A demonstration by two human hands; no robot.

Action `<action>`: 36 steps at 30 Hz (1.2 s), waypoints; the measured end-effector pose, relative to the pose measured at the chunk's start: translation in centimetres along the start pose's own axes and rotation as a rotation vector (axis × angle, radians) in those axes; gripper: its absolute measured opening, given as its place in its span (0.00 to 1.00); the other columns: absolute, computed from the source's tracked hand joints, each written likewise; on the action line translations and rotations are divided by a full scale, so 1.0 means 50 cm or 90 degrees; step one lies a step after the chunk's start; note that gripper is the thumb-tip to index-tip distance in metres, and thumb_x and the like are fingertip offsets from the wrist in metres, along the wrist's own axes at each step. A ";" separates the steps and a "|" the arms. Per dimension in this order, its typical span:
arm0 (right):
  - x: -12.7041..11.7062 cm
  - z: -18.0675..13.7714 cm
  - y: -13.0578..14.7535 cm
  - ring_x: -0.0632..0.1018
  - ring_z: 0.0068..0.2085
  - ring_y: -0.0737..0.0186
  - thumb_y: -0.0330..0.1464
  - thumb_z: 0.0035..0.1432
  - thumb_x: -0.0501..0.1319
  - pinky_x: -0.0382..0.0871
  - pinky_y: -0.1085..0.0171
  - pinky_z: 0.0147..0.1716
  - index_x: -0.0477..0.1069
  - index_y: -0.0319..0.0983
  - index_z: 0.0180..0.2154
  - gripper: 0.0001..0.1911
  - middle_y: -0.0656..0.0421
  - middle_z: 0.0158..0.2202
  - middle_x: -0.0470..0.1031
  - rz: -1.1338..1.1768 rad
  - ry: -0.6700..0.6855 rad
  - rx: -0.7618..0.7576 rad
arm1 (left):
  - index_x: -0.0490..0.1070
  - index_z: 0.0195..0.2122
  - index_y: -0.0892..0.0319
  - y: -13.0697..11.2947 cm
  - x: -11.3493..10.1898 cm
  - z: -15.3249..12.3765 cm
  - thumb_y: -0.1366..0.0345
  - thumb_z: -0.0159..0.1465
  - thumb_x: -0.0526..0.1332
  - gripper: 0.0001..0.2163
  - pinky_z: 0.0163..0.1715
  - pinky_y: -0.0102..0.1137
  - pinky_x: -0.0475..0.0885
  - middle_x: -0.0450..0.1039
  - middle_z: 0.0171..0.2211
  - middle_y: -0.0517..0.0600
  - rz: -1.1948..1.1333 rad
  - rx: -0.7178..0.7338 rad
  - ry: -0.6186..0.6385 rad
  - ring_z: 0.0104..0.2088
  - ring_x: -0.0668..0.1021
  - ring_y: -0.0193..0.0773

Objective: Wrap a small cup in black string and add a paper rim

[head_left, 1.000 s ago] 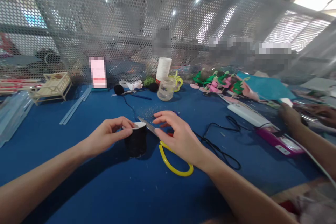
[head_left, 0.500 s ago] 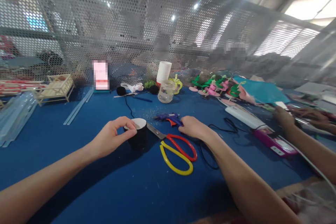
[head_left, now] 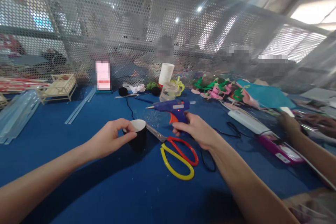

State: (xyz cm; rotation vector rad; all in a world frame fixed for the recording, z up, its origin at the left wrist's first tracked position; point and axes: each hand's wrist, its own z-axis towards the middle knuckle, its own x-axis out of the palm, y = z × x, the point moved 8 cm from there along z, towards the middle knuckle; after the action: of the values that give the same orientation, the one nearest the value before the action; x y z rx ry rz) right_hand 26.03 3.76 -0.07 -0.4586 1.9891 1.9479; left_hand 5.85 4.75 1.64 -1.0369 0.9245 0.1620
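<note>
A white paper cup (head_left: pixel 138 139), its outside covered in black, stands on the blue table. My left hand (head_left: pixel 118 134) is closed in a pinch at the cup's left rim. A black cord (head_left: pixel 128 106) runs from the cup to a dark yarn ball (head_left: pixel 123 91). My right hand (head_left: pixel 193 129) grips the handle of a blue glue gun (head_left: pixel 170 106) with an orange trigger, lifted off the table and its nozzle pointing left. Scissors (head_left: pixel 181 154) with one red and one yellow handle lie in front of it, their blades reaching the cup.
Behind stand a clear plastic jar (head_left: pixel 168 92) and stacked white cups (head_left: pixel 166 72). Clear glue sticks (head_left: pixel 19 115) and a small bamboo frame (head_left: pixel 57 87) lie left. At right are a power strip (head_left: pixel 279 147), felt flowers (head_left: pixel 216 89) and another person's hand (head_left: pixel 288 122).
My right hand has lifted the glue gun off the table, and its nozzle now sits higher. My left hand stays pinched at the cup. The view has shifted slightly.
</note>
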 end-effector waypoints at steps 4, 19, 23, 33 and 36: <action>0.052 -0.036 0.037 0.75 0.26 0.66 0.35 0.49 0.60 0.70 0.68 0.27 0.66 0.34 0.32 0.10 0.57 0.25 0.74 0.070 0.094 -0.047 | 0.66 0.25 0.60 0.011 -0.002 0.003 0.59 0.56 0.53 0.10 0.31 0.28 0.65 0.69 0.25 0.47 -0.026 -0.032 -0.028 0.29 0.70 0.35; 0.070 -0.065 0.023 0.64 0.13 0.71 0.38 0.50 0.56 0.62 0.71 0.14 0.62 0.38 0.18 0.14 0.66 0.10 0.60 -0.014 0.029 -0.027 | 0.66 0.24 0.61 0.036 0.001 0.003 0.57 0.56 0.54 0.12 0.29 0.27 0.63 0.68 0.24 0.46 -0.097 -0.083 -0.063 0.27 0.68 0.33; 0.071 -0.067 0.026 0.64 0.12 0.70 0.39 0.49 0.56 0.61 0.70 0.12 0.60 0.39 0.17 0.14 0.66 0.10 0.60 -0.032 -0.003 -0.046 | 0.66 0.24 0.61 0.033 0.001 0.004 0.58 0.56 0.54 0.12 0.29 0.27 0.62 0.67 0.23 0.46 -0.101 -0.087 -0.060 0.26 0.68 0.33; 0.070 -0.070 0.022 0.63 0.12 0.70 0.39 0.48 0.56 0.60 0.70 0.12 0.60 0.39 0.19 0.12 0.66 0.10 0.59 -0.035 -0.037 -0.019 | 0.65 0.24 0.61 0.033 0.003 0.000 0.57 0.56 0.54 0.12 0.29 0.27 0.61 0.66 0.24 0.46 -0.107 -0.093 -0.054 0.26 0.67 0.32; 0.068 -0.071 0.024 0.63 0.12 0.70 0.38 0.48 0.56 0.60 0.69 0.11 0.60 0.39 0.19 0.12 0.66 0.10 0.59 -0.037 -0.039 -0.023 | 0.65 0.24 0.61 0.032 0.004 0.001 0.57 0.56 0.54 0.12 0.29 0.27 0.61 0.66 0.24 0.46 -0.109 -0.092 -0.052 0.27 0.67 0.33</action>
State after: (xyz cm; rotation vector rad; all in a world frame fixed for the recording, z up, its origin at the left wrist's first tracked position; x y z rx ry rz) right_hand 22.43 0.22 -0.42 -0.4561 1.8856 1.9409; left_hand 5.15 5.58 0.43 -1.2291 0.7553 0.1290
